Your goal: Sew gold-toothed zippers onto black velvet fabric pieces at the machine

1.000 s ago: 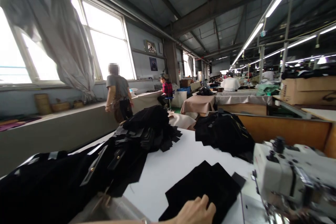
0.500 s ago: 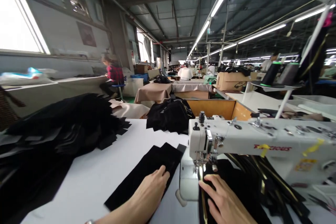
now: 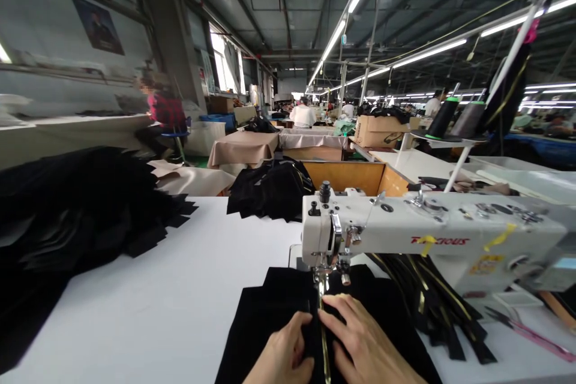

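A white sewing machine (image 3: 432, 237) stands on the white table (image 3: 171, 288), its needle at the left end. Black velvet fabric (image 3: 274, 306) lies under the needle, with a gold zipper strip (image 3: 324, 348) running toward me between my hands. My left hand (image 3: 281, 357) rests on the fabric left of the strip, its fingers curled and pressing the cloth. Just right of the strip, my right hand (image 3: 366, 345) lies flat on the fabric, fingers stretched toward the needle.
A big heap of black cut pieces (image 3: 76, 222) fills the table's left side, and a smaller black pile (image 3: 270, 189) sits at the far edge. Black zipper strips (image 3: 432, 306) trail under the machine arm. Thread cones (image 3: 454, 117) stand behind. Other workers sit far back.
My view swung right from the window to the machine. My left hand slid the black piece rightward under the needle, and both hands now sit together at the zipper strip.
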Tool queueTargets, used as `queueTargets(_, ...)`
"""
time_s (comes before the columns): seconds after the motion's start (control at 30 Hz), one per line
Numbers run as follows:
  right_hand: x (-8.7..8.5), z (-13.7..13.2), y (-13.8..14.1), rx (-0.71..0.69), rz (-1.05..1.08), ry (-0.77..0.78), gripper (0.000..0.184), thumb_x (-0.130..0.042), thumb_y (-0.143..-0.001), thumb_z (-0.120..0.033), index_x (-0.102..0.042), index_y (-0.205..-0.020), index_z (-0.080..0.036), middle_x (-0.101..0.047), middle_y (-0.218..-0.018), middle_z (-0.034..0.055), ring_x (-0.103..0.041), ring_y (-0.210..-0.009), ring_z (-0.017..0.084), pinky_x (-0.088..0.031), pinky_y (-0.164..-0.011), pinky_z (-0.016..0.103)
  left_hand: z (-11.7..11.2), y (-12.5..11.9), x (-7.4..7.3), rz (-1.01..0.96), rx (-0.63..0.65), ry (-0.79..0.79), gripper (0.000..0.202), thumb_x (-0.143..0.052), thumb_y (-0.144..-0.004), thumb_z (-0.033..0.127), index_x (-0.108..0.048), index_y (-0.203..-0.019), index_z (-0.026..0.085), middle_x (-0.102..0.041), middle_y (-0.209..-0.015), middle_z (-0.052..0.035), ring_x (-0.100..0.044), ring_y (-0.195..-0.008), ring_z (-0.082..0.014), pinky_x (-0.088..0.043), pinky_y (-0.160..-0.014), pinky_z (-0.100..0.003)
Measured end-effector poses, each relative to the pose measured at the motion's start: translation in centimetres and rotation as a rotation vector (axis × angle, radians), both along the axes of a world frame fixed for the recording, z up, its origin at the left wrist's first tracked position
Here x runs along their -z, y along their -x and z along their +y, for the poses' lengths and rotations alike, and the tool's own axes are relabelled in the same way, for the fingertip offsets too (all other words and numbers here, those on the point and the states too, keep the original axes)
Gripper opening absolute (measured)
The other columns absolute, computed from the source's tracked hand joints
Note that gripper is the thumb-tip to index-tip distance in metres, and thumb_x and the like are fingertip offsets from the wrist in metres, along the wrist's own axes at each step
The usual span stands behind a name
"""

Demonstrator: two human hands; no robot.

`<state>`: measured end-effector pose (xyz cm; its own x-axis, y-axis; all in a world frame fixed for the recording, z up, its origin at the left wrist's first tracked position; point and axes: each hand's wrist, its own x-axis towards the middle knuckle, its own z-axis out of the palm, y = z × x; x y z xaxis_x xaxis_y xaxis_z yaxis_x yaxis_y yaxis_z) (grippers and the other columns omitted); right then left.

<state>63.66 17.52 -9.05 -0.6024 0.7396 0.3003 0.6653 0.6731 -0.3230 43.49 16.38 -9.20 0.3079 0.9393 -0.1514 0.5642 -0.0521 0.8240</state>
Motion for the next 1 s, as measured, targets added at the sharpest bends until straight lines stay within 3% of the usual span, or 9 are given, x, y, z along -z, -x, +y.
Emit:
queueTargets(0.23,-0.1,0.0,0.1,-0.007,0.018,0.039,0.049,-0.049,-0.08,-0.008,-0.06,-0.127,-0.018,-0.056,-0.134,0.0095,-0.051,-0.126,0.023,-0.043,-0.111,0.038,0.1,0.2,1.2,-0.036,0.03,-0.047,0.048,-0.051,-0.071,-0.004,-0.05,-0.116,0.013,-0.042,-0.064,0.0092,-0.041,-0.054,-0.009,-0.033,-0.054,-0.02)
queueTargets(0.43,-0.1,-0.2,0.0,0.001,0.023,-0.02,0.061,-0.047,-0.075,-0.002,-0.051,-0.134,-0.015,-0.057,-0.132,0.0109,-0.053,-0.123,0.023,-0.044,-0.11,0.04,-0.1,0.3,1.4,-0.086,0.001,-0.054,0.048,-0.05,-0.072,0.0,-0.05,-0.117,0.016,-0.038,-0.063,0.01,-0.04,-0.051,-0.0087,-0.031,-0.051,-0.019)
queueTargets(0.57,-1.0,-0.6,0.0,-0.023,0.051,-0.052,0.041,-0.053,-0.085,-0.01,-0.058,-0.125,-0.018,-0.061,-0.126,0.0088,-0.057,-0.117,0.023,-0.046,-0.107,0.039,-0.3,0.6,1.7,-0.116,-0.037,-0.093,0.044,-0.049,-0.074,0.007,-0.05,-0.117,0.017,-0.036,-0.065,0.0091,-0.043,-0.053,-0.0101,-0.037,-0.054,-0.02)
queueTargets(0.67,-1.0,-1.4,0.7,-0.081,0.056,-0.072,0.03,-0.061,-0.09,-0.026,-0.062,-0.119,-0.018,-0.064,-0.12,0.0085,-0.061,-0.109,0.023,-0.052,-0.099,0.035,-0.5,0.9,2.1,-0.173,-0.075,-0.116,0.042,-0.048,-0.077,0.014,-0.05,-0.119,0.018,-0.037,-0.067,0.0079,-0.045,-0.056,-0.0112,-0.042,-0.058,-0.022)
queueTargets(0.77,0.7,-2.1,1.7,-0.149,0.049,-0.212,0.04,-0.061,-0.093,-0.034,-0.058,-0.127,-0.014,-0.065,-0.121,0.011,-0.064,-0.108,0.025,-0.056,-0.093,0.032,-0.8,1.1,2.4,-0.254,-0.132,-0.112,0.039,-0.052,-0.081,0.025,-0.051,-0.119,0.016,-0.037,-0.069,0.0069,-0.043,-0.056,-0.0113,-0.042,-0.056,-0.022)
queueTargets(0.87,3.5,-2.6,2.6,-0.122,0.043,-0.327,0.046,-0.049,-0.098,-0.015,-0.044,-0.144,-0.011,-0.061,-0.132,0.0118,-0.061,-0.119,0.024,-0.054,-0.098,0.026,-1.2,1.6,2.4,-0.349,-0.183,-0.054,0.045,-0.055,-0.084,0.035,-0.049,-0.123,0.015,-0.039,-0.074,0.0052,-0.046,-0.059,-0.0125,-0.043,-0.054,-0.022)
queueTargets(1.0,6.2,-3.4,3.9,-0.025,0.096,-0.269,0.059,-0.039,-0.099,-0.006,-0.022,-0.155,-0.014,-0.049,-0.145,0.0107,-0.053,-0.129,0.022,-0.05,-0.104,0.025,-1.6,2.5,1.7,-0.431,-0.209,-0.022,0.051,-0.057,-0.087,0.043,-0.046,-0.129,0.017,-0.044,-0.079,0.0025,-0.052,-0.068,-0.0158,-0.045,-0.06,-0.024)
